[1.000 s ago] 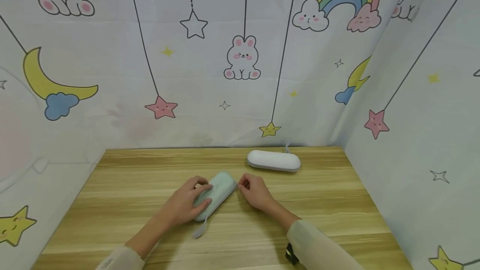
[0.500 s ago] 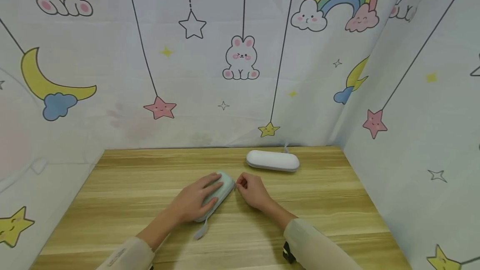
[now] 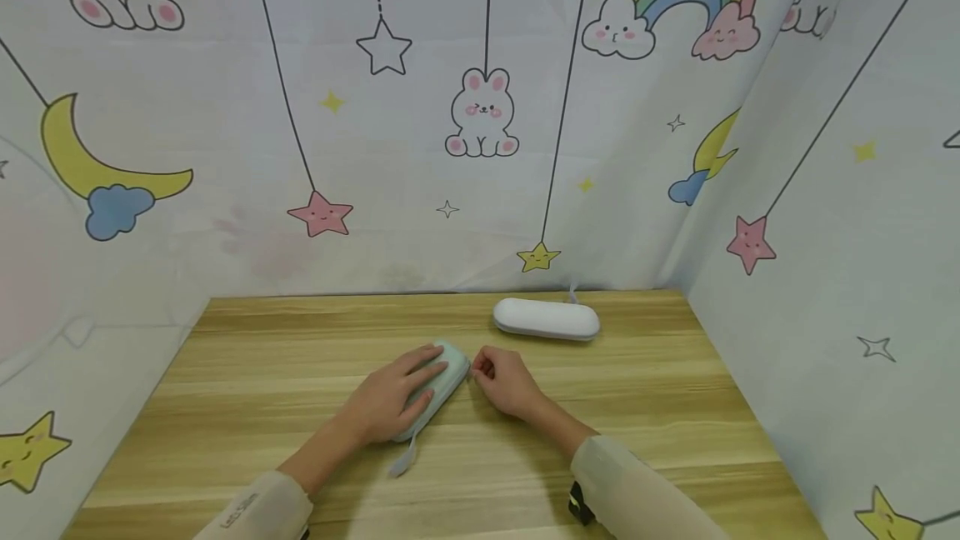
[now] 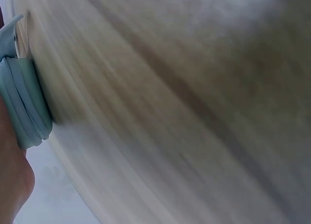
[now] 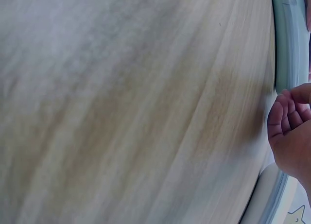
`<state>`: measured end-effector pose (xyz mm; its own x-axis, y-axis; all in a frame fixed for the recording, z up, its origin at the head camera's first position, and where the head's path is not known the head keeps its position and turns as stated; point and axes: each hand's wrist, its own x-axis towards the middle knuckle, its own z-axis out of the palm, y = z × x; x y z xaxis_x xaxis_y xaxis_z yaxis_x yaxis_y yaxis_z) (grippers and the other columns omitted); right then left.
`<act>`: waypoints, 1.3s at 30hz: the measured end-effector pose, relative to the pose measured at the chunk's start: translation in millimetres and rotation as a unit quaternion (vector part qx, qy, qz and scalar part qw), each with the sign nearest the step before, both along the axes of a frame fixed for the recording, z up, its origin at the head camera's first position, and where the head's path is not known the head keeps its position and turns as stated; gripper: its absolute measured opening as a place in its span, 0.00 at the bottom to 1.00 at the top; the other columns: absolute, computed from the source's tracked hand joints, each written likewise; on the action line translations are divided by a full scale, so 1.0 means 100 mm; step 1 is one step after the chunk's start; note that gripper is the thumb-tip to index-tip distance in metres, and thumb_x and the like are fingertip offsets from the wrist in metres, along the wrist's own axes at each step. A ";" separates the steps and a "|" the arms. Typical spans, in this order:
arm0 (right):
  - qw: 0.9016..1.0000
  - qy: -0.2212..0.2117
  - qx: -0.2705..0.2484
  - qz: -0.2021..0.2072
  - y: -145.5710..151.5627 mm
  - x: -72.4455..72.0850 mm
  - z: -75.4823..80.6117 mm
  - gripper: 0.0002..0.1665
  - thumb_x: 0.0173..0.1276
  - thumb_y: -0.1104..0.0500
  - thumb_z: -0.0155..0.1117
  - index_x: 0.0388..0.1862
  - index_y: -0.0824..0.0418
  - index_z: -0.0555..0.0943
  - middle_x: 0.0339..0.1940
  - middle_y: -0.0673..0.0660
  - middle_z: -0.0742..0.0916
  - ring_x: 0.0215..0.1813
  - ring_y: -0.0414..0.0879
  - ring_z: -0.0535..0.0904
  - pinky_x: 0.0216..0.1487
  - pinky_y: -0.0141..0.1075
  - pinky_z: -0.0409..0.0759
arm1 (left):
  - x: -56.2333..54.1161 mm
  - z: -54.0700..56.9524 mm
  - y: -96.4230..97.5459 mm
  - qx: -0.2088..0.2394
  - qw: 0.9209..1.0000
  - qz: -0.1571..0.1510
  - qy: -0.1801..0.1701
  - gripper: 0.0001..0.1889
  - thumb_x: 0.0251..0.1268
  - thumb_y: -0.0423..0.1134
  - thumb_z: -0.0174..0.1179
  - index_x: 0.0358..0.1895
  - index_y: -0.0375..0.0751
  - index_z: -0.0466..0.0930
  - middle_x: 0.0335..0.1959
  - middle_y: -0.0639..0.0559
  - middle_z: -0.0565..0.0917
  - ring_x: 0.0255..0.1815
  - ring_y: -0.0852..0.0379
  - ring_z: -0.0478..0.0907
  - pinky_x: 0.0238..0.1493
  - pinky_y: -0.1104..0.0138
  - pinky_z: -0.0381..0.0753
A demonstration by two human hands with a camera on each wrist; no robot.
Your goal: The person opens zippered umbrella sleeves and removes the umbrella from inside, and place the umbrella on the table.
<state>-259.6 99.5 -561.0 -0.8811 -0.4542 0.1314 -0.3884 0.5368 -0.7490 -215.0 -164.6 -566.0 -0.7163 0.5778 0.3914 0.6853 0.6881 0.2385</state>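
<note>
A pale green zippered case (image 3: 453, 359) lies slantwise on the wooden table, a grey strap (image 3: 403, 460) hanging from its near end. My left hand (image 3: 384, 400) rests over the top of it with the fingers spread along the lid and the thumb at the near side. At the far right corner of the case, my right hand (image 3: 508, 382) pinches thumb against index finger on the zipper pull, which the fingertips mostly hide. Its other fingers are curled in the right wrist view. The zip seam of the case (image 4: 30, 105) looks closed in the left wrist view.
A white oblong case (image 3: 546, 319) with a small strap lies farther back, right of the green one. Behind the wooden table (image 3: 300, 332) hangs a white curtain (image 3: 420, 173) printed with stars and rabbits; it also closes off the right side.
Over the last second my left hand has slid forward and flattened over the green case, covering more of its lid. My right hand stays at the case's corner.
</note>
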 end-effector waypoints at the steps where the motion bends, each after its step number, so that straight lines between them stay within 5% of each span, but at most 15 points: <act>1: 1.000 0.000 0.001 0.004 0.00 0.00 0.00 0.05 0.77 0.64 0.65 0.38 0.57 0.83 0.31 0.46 0.85 0.33 0.37 0.79 0.36 0.32 0.81 | 0.00 0.00 0.00 0.002 1.000 0.000 0.002 0.25 0.81 0.46 0.57 0.75 0.46 0.77 0.79 0.47 0.70 0.80 0.47 0.67 0.72 0.48 0.74; 39: 0.999 0.006 -0.010 0.050 -0.01 0.08 -0.02 0.05 0.76 0.66 0.65 0.37 0.58 0.83 0.29 0.46 0.84 0.31 0.36 0.78 0.34 0.32 0.80 | 0.00 -0.01 0.00 0.002 1.000 0.014 0.002 0.24 0.80 0.47 0.58 0.75 0.49 0.78 0.79 0.49 0.71 0.78 0.48 0.69 0.70 0.50 0.76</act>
<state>-251.7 98.8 -562.9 -0.8294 -0.5373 0.1527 -0.4491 0.4789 -0.7542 -215.3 -164.2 -567.5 -0.7301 0.5568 0.3962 0.6673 0.7058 0.2379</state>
